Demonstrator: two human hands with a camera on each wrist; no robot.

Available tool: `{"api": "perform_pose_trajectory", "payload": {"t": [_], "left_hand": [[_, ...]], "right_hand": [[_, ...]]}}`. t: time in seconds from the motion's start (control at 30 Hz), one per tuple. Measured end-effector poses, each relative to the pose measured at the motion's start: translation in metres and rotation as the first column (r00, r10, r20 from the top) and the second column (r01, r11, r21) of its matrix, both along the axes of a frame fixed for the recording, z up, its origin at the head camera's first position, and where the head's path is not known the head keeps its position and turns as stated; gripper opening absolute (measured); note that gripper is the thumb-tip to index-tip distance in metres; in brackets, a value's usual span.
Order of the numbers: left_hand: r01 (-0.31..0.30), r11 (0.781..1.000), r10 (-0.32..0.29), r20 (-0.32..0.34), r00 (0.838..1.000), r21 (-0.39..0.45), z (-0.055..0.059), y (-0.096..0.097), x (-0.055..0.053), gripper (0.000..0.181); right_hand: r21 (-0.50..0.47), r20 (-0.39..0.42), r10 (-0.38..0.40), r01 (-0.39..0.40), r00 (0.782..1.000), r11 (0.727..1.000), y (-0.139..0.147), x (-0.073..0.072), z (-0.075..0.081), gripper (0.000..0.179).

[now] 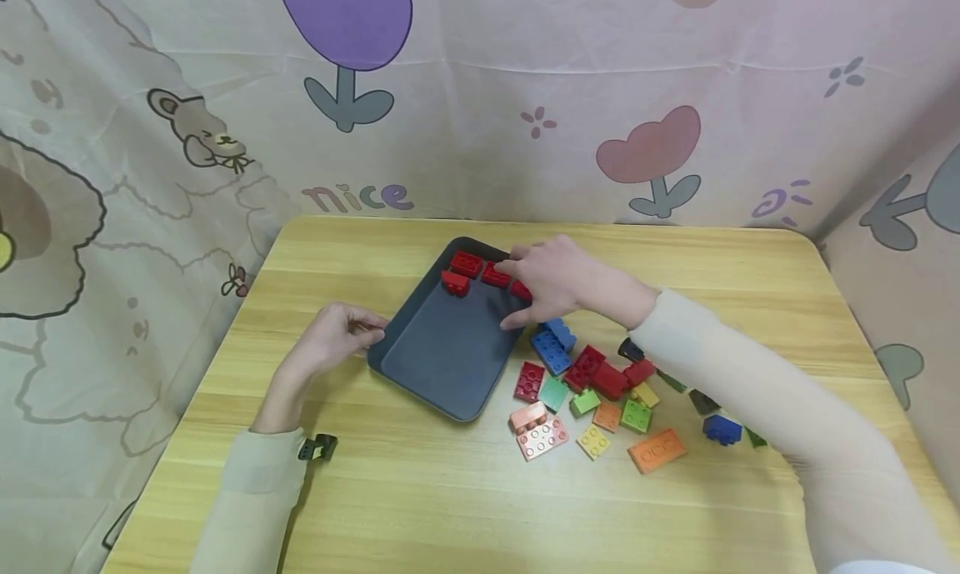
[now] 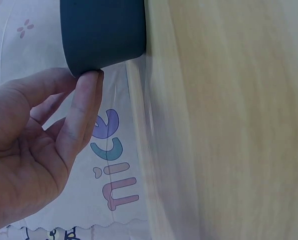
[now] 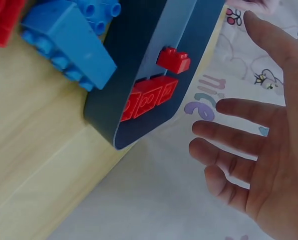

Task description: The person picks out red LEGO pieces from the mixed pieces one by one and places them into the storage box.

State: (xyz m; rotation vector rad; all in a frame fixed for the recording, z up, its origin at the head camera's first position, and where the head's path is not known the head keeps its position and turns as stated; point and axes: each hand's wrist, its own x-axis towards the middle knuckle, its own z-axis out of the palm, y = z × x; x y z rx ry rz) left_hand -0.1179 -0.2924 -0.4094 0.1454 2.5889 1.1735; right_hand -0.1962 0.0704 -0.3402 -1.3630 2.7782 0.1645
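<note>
A dark grey tray [image 1: 442,361] lies at an angle on the table with several red bricks [image 1: 467,264] grouped near its far end. At the tray's left corner, my left hand [image 1: 327,338] pinches the rim between thumb and fingers; the left wrist view shows the fingertips [image 2: 91,80] against the tray wall. Over the tray's far right side hovers my right hand [image 1: 555,278], fingers spread and nothing held. It partly covers the red bricks in the head view. In the right wrist view, a single red brick [image 3: 173,60] sits apart from a row of red ones [image 3: 148,97].
Right of the tray lie loose bricks: blue ones [image 1: 551,351], dark red ones [image 1: 585,368], a light green one [image 1: 636,416], a large orange one [image 1: 657,451] and pink ones [image 1: 543,437]. My right forearm passes above some of them. A printed curtain [image 1: 480,141] hangs behind the table.
</note>
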Motion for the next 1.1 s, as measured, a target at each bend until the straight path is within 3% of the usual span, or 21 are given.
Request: {"api": "perform_pose_trajectory", "payload": {"t": [0.3, 0.57, 0.87, 1.1], "left_hand": [[-0.002, 1.000, 0.002, -0.001, 1.000, 0.005, 0.001, 0.001, 0.001, 0.023], [-0.014, 1.000, 0.014, 0.007, 1.000, 0.012, 0.002, 0.002, 0.001, 0.023], [-0.004, 1.000, 0.004, -0.008, 1.000, 0.006, 0.001, 0.001, 0.001, 0.023], [-0.013, 1.000, 0.013, -0.003, 1.000, 0.006, 0.002, 0.002, 0.002, 0.023]], "right_hand": [[-0.061, 0.020, -0.012, 0.013, 1.000, 0.998, 0.031, 0.013, -0.005, 0.089], [-0.061, 0.056, -0.077, 0.080, 0.995, 0.995, 0.058, 0.021, -0.002, 0.092], [-0.063, 0.047, -0.098, 0.101, 0.994, 0.993, 0.085, 0.025, 0.004, 0.086], [-0.026, 0.088, -0.121, 0.124, 0.989, 0.992, 0.103, 0.032, 0.009, 0.087]]}}
